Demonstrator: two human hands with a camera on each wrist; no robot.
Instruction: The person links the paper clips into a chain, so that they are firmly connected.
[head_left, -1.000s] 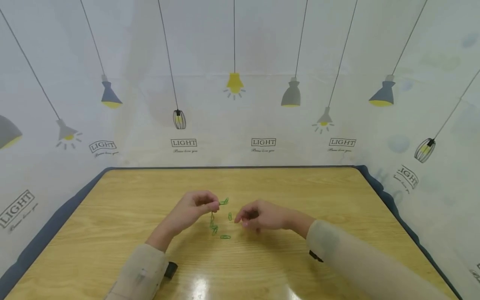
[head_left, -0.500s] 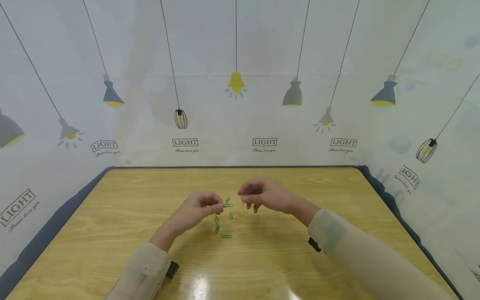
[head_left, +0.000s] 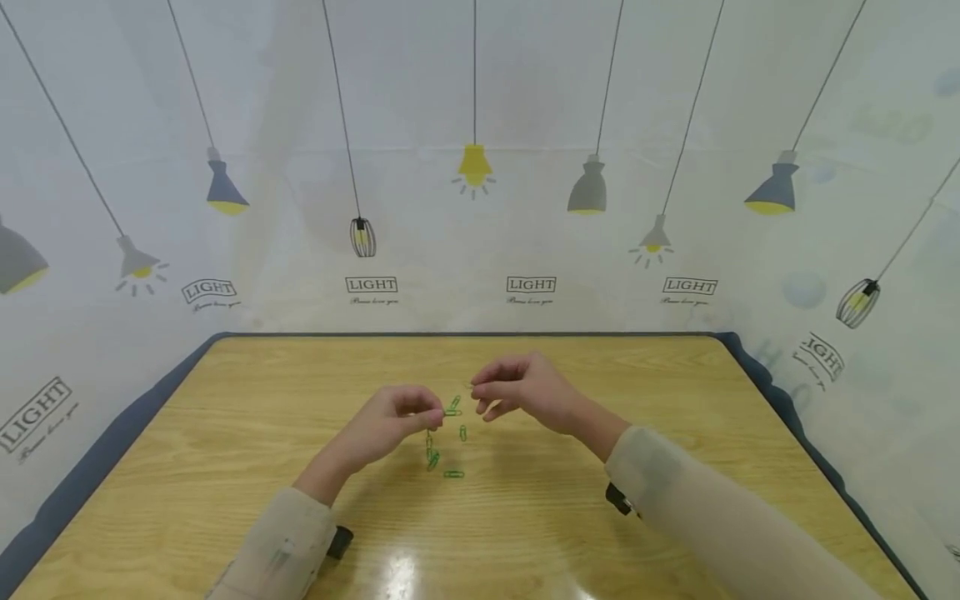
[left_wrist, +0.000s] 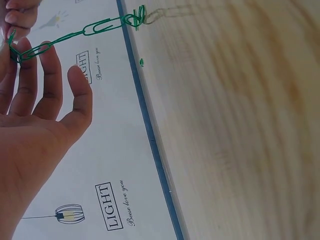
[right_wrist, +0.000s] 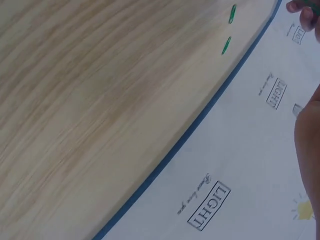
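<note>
My left hand pinches one end of a chain of green paper clips, which hangs from the fingertips over the table; in the left wrist view the linked clips stretch away from the left hand. To the right and slightly higher, my right hand pinches a small paper clip between thumb and index finger, apart from the chain. Two loose green clips lie on the wood between and below the hands. In the right wrist view the right hand shows only partly.
A light wooden table with a dark blue edge lies under the hands. Behind it and at the sides hangs a pale cloth printed with lamps and lettering. Dark wrist straps show under both sleeves.
My right hand has risen from low over the table, a clip coming into view in its fingertips, then shifted slightly left. My left hand, still pinching the chain, moved slightly right, then a little back.
</note>
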